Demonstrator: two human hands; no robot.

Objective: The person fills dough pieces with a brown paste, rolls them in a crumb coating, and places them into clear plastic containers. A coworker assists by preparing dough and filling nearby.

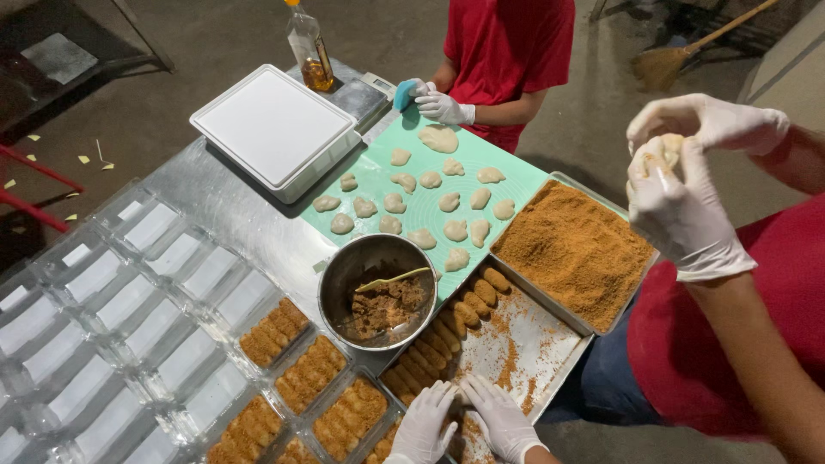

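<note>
Both my gloved hands are low in the view, at the near end of a metal tray (550,344) dusted with crumbs. My left hand (425,427) is bent over the near end of a row of breaded sticks (447,331). Its fingers curl down onto them, but I cannot tell whether they grip one. My right hand (501,421) lies just beside it, fingers spread and flat on the tray, holding nothing. The row runs diagonally away from me along the tray's left edge.

Just left of the row stands a metal bowl (344,275) with brown filling (387,308) and a yellow spatula (391,279). Left of my hands are clear plastic packs (129,301), and the nearest few (309,374) are filled with breaded sticks. Beyond the tray is a deeper pan of brown crumbs (574,249). Past that, a green mat (524,185) is dotted with pale dough pieces (449,202). A white lidded box (275,125), a scale (361,94) and a bottle of amber liquid (309,47) stand farther off.

At right, another person's two gloved hands (679,206) press a lump of dough (666,150). A third person's gloved hand (443,107) rests at the mat's far edge by a blue scraper (404,93).

My wrists and the nearest packs are cut off by the bottom edge, and my left hand hides the sticks beneath it.
</note>
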